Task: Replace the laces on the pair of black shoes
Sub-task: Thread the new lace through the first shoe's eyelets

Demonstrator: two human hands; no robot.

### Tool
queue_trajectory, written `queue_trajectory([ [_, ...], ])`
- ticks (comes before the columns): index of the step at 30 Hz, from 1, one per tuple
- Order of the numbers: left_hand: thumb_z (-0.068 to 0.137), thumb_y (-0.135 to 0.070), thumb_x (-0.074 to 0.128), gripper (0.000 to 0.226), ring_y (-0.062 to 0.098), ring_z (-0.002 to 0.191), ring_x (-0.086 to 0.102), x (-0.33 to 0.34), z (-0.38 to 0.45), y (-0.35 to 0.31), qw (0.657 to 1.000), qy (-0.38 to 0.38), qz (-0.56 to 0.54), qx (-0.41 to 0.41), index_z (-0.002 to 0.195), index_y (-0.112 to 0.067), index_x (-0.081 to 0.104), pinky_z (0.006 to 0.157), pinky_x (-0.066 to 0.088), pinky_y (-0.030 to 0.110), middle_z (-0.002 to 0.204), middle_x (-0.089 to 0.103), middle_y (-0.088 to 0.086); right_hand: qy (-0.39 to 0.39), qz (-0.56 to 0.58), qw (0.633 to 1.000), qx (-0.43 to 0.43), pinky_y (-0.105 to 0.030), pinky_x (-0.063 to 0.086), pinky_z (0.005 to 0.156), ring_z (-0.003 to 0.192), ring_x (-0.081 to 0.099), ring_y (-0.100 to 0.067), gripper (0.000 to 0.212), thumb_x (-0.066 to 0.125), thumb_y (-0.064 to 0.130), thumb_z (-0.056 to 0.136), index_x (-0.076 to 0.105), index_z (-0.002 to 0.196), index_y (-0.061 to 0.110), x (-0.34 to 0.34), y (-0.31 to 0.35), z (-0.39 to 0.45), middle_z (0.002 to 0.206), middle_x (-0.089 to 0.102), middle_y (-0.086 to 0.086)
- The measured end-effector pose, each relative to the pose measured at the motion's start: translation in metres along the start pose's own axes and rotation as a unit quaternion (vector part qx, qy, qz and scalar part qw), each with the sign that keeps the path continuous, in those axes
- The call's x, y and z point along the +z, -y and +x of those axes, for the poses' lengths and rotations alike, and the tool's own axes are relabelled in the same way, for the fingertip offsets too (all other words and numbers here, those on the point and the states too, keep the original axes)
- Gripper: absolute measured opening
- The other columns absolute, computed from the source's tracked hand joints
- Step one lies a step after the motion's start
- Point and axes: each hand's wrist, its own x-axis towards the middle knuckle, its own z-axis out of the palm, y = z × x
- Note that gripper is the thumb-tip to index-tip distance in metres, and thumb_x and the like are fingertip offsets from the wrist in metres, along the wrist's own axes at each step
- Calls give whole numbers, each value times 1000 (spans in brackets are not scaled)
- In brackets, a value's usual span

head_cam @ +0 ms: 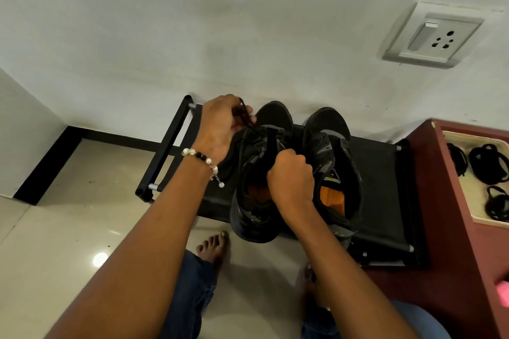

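Observation:
Two black shoes with orange insoles stand side by side on a black shoe rack (382, 187), toes toward the wall. My left hand (220, 126) pinches a black lace (245, 118) and holds it up over the toe end of the left shoe (248, 217). My right hand (292, 173) grips that shoe's black tongue in a fist. The right shoe (333, 162) stands untouched beside it, and I see no lace in its eyelets.
A white tray (473, 217) holding several coiled black laces sits on a dark red cabinet (451, 228) at the right. A wall socket (432, 36) is above it. My bare feet (214, 245) stand on the glossy tiled floor before the rack.

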Motion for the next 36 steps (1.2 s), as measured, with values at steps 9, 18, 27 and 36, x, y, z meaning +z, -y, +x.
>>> queue_trajectory([
  [9, 86, -37, 69, 20, 12, 90, 65, 5, -3, 24, 756, 154, 617, 155, 103, -28, 75, 84, 54, 34, 97, 70, -6, 1, -1, 1000, -5, -31, 41, 64, 99, 63, -37, 27, 45, 11, 100, 51, 121, -5, 1, -2, 1, 110, 61, -20],
  [18, 91, -30, 65, 21, 18, 84, 66, 15, -6, 29, 773, 109, 611, 127, 87, -13, 75, 73, 51, 30, 90, 71, 1, 7, 16, 1000, -6, -30, 43, 66, 98, 64, -36, 25, 43, 8, 100, 51, 120, -5, 1, -1, 0, 109, 61, -21],
  [27, 100, -10, 41, 22, 26, 78, 68, -3, -4, -13, 993, 78, -94, -4, 84, -11, 56, 74, 55, 36, 77, 66, 5, 11, 31, 999, 5, -32, 50, 66, 93, 65, -36, 24, 46, 8, 98, 52, 117, -7, 0, 1, -1, 105, 62, -20],
  [36, 95, -20, 56, 15, 3, 42, 39, -9, -6, -13, 992, 47, 86, 82, 82, -17, 62, 40, 30, 18, 63, 54, -9, 6, 20, 1000, 4, -31, 48, 63, 91, 66, -35, 24, 46, 8, 98, 52, 116, -6, 1, 2, 0, 103, 63, -19],
])
